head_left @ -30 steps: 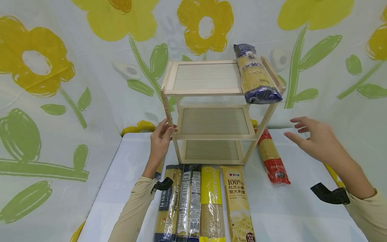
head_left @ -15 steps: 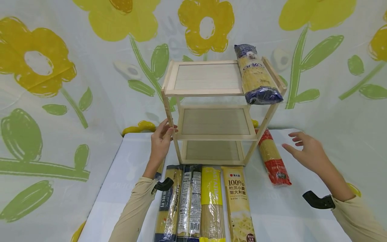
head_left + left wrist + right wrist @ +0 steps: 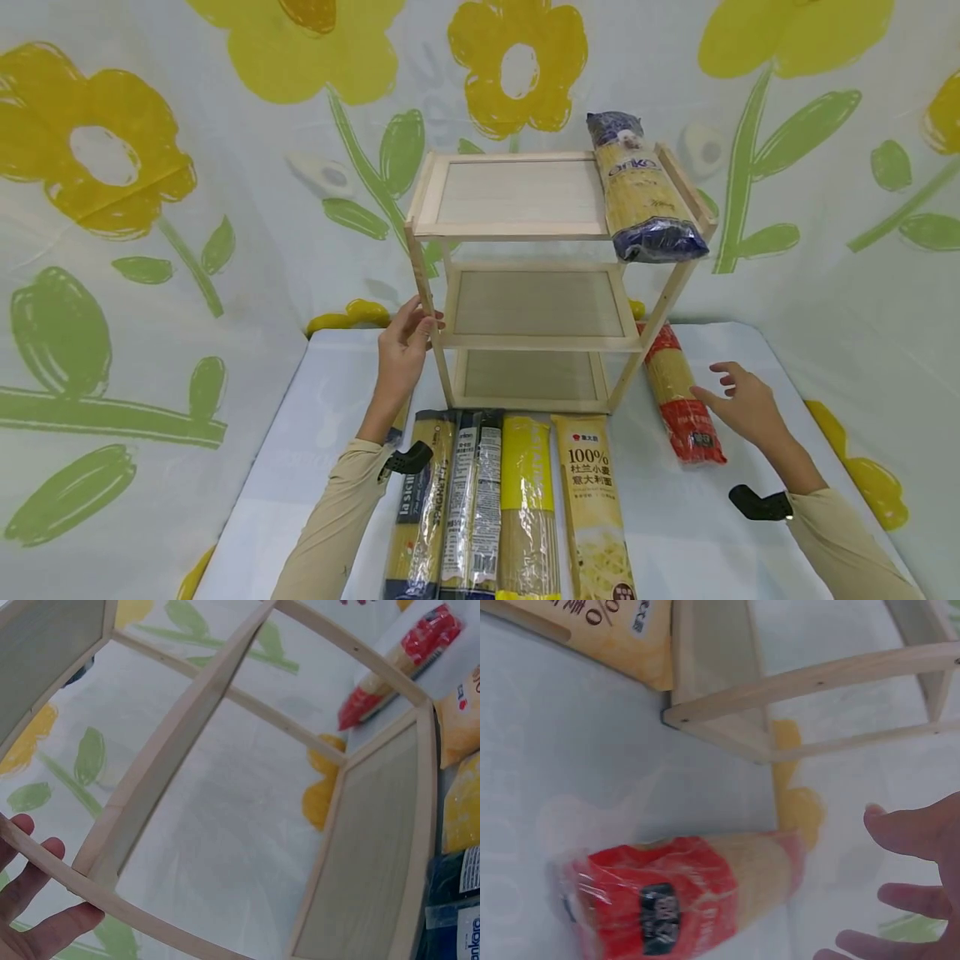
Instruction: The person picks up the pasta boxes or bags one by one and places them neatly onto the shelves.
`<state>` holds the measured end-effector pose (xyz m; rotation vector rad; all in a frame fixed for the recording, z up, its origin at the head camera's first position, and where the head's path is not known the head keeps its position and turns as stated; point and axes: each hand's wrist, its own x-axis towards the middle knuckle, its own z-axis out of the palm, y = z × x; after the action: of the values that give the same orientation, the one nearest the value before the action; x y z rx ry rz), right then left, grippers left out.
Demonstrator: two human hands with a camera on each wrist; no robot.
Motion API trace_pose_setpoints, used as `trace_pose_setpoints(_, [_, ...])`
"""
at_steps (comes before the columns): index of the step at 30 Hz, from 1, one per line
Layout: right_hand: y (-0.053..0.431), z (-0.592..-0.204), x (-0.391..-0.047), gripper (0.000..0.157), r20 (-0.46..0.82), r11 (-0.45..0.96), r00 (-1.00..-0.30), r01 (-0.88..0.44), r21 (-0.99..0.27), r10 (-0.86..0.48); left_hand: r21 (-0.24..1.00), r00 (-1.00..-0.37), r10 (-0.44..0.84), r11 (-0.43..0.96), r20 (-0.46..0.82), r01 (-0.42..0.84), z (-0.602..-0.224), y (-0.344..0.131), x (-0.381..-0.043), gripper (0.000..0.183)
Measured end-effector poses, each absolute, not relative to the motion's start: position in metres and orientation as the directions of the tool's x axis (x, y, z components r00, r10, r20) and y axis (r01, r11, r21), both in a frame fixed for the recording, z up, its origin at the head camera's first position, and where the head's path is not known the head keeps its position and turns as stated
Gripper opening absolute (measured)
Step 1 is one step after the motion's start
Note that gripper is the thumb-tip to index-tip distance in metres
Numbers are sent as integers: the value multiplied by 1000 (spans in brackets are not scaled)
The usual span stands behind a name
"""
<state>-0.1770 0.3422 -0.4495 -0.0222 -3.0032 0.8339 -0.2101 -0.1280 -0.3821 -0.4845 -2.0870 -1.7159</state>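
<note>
Left grip (image 3: 402,354) is pinching the wooden rack (image 3: 536,341), right grip (image 3: 742,407) is hovering spread beside the red-ended spaghetti packet (image 3: 671,377) (one blue-ended pasta bag (image 3: 639,185) is lying shelved, other packets (image 3: 527,479) lying below)

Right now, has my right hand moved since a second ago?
Yes: against the wooden rack in the head view, your right hand has moved lower and leftward, closer to the red pasta packet.

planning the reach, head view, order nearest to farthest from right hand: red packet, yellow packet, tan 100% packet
1. Red packet, just left of the right hand
2. Tan 100% packet, farther left and lower
3. Yellow packet, left of the tan one
</note>
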Motion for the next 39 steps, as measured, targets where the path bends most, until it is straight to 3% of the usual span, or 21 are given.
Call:
trace_pose_setpoints(11, [345,-496,-181,72,2,861,-997,64,-505,75,837,-857,13,205,515,507,-383,-128,-210,38])
trace_pose_setpoints(21, [340,-539,-177,101,-118,868,-981,189,-459,151,815,-838,10,225,546,534,-384,-127,-212,37])
trace_pose_setpoints(24, [337,-549,-176,95,-110,885,-982,185,-427,153,811,-834,7,232,551,537,-385,-127,-212,38])
trace_pose_setpoints(31, [331,-550,-183,73,-1,944,-999,43,-327,45,802,-823,1,223,568,554,-386,-127,-212,37])
trace_pose_setpoints(39, [331,-541,-194,69,35,954,-999,-31,-297,-22,787,-807,3,218,590,577,-386,-127,-212,36])
